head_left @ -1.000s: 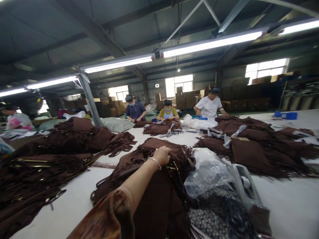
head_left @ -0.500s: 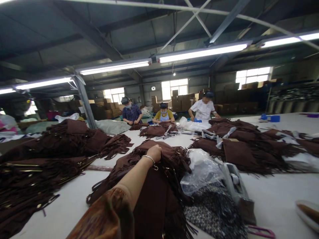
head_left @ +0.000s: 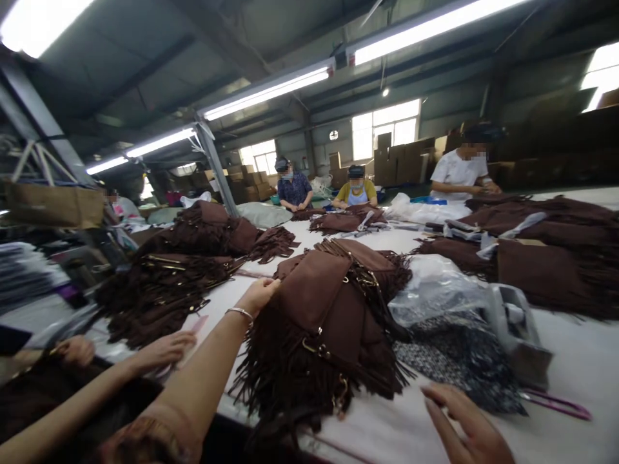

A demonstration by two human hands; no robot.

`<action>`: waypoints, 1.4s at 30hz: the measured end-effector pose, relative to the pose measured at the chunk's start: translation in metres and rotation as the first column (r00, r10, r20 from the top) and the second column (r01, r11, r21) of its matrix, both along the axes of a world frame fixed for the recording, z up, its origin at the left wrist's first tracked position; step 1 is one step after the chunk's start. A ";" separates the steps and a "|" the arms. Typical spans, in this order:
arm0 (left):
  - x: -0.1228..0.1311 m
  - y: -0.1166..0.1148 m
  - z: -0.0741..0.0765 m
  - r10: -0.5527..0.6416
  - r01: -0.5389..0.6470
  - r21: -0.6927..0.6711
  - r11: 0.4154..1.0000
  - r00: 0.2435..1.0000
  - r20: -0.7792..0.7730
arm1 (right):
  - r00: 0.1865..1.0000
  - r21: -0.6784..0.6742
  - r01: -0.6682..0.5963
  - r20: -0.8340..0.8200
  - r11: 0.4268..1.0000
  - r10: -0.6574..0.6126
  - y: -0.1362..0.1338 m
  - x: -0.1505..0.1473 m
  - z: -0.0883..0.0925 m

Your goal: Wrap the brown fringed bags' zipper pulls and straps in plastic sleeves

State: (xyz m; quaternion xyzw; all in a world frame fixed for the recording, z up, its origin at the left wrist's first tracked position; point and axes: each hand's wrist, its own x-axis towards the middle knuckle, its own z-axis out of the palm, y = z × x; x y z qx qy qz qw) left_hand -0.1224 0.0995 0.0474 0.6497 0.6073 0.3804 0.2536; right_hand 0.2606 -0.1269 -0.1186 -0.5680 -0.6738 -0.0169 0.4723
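Several dark brown fringed bags lie in a heap on the white table (head_left: pixel 353 425) in front of me, with gold clasps and straps showing. My left hand (head_left: pixel 261 293), wearing a silver bracelet, has its fingers closed on the left edge of the top brown fringed bag (head_left: pixel 314 287). To the right of the heap, my right hand (head_left: pixel 467 419) is held low with its fingers stretched out and nothing in them. Beyond it lie a black-and-white patterned cloth (head_left: pixel 454 361) and a clear plastic bag (head_left: pixel 440 290).
A grey tape dispenser (head_left: pixel 520 335) and a purple-handled tool (head_left: pixel 561 405) lie at the right. More brown bags are piled at left (head_left: pixel 169 283) and right (head_left: pixel 541 274). A co-worker's hand (head_left: pixel 167 348) reaches in at left. Other people stand across the table.
My view has turned left. My left hand has come back toward me with the bag, whose flap now lies across the heap. My right hand and a co-worker's hands have entered view.
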 end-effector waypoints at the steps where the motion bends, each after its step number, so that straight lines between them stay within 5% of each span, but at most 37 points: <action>1: -0.001 -0.006 -0.010 0.024 -0.024 -0.011 1.000 1.000 -0.019 | 0.999 -0.026 -0.044 0.023 0.999 0.044 0.009 -0.015 0.010; 5: 0.011 -0.029 -0.025 0.119 -0.116 0.038 0.993 0.987 -0.105 | 0.970 -0.215 -0.164 0.144 0.963 0.198 0.032 -0.077 0.036; 8: 0.028 -0.062 -0.026 0.155 -0.120 0.207 0.971 0.974 -0.163 | 0.973 -0.342 -0.108 0.158 0.933 0.170 0.029 -0.111 0.027; 11: 0.043 -0.112 -0.040 0.098 0.007 0.406 0.914 0.966 -0.239 | 0.973 -0.356 -0.076 0.176 0.932 0.147 0.013 -0.125 0.008; 15: 0.054 -0.167 -0.079 -0.057 0.084 0.201 0.976 0.989 -0.138 | 0.959 -0.432 -0.249 0.014 0.867 0.283 -0.007 -0.118 0.007; 17: 0.061 -0.180 -0.092 -0.034 0.045 0.136 0.990 0.996 -0.079 | 0.923 -0.555 -0.384 -0.216 0.738 0.318 -0.014 -0.113 0.016; 20: 0.080 -0.186 -0.092 -0.096 0.099 0.071 0.993 0.994 -0.043 | 0.847 -0.663 -0.512 -0.497 0.546 0.191 -0.020 -0.114 0.023; 24: 0.107 -0.190 -0.078 -0.299 0.294 0.082 0.952 0.952 0.064 | 0.831 -0.618 -0.512 -0.531 0.597 0.163 -0.024 -0.122 0.022; 26: 0.114 -0.193 -0.079 -0.255 0.247 0.073 0.966 0.957 0.138 | 0.812 -0.617 -0.537 -0.563 0.575 0.155 -0.026 -0.121 0.024; 28: 0.114 -0.196 -0.087 -0.091 0.116 -0.065 0.991 0.948 0.304 | 0.793 -0.601 -0.538 -0.600 0.591 0.111 -0.029 -0.117 0.028; 31: 0.113 -0.202 -0.101 0.142 0.199 -0.399 0.895 0.722 0.677 | 0.714 -0.553 -0.592 -0.697 0.587 0.064 -0.036 -0.112 0.033; 34: 0.118 -0.207 -0.107 0.271 0.447 -0.425 0.787 0.369 0.889 | 0.478 -0.459 -0.779 -0.876 0.428 -0.069 -0.042 -0.114 0.031; 37: 0.129 -0.208 -0.109 0.350 0.432 -0.436 0.790 0.267 0.898 | 0.323 -0.357 -0.871 -0.934 0.339 -0.153 -0.044 -0.117 0.026; 39: 0.135 -0.208 -0.111 0.375 0.343 -0.477 0.809 0.324 0.869 | 0.400 -0.390 -0.847 -0.915 0.360 -0.049 -0.043 -0.114 0.026; 42: 0.142 -0.210 -0.115 0.362 0.232 -0.498 0.836 0.450 0.817 | 0.644 -0.528 -0.698 -0.758 0.483 0.103 -0.041 -0.108 0.029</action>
